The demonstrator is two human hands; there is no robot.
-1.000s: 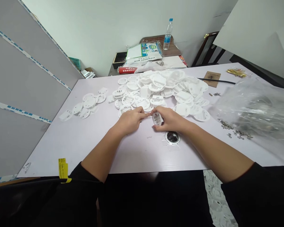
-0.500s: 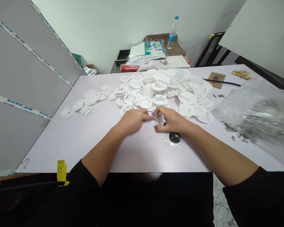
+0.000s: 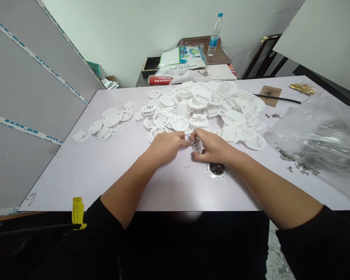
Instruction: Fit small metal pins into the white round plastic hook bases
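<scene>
A small white plastic piece [image 3: 197, 146] is held in a narrow pinch by the fingers of the right hand [image 3: 213, 148], just above the table, near the middle of the hands' reach. Its long axis runs roughly away from the viewer, tilted slightly. The right hand is the nearer, wrapped around its right side. The bunched fingertips of the left hand [image 3: 165, 147] are just beside its left side; whether they hold anything cannot be told. The piece looks boxy, ridged and partly see-through. A round dark-centred disc [image 3: 216, 169] lies close below it on the pale table [image 3: 76, 179]. Beyond is a heap of white plastic discs [image 3: 192, 103]. To the right are a clear plastic bag [image 3: 315, 132] and small metal clips [image 3: 294, 160].
</scene>
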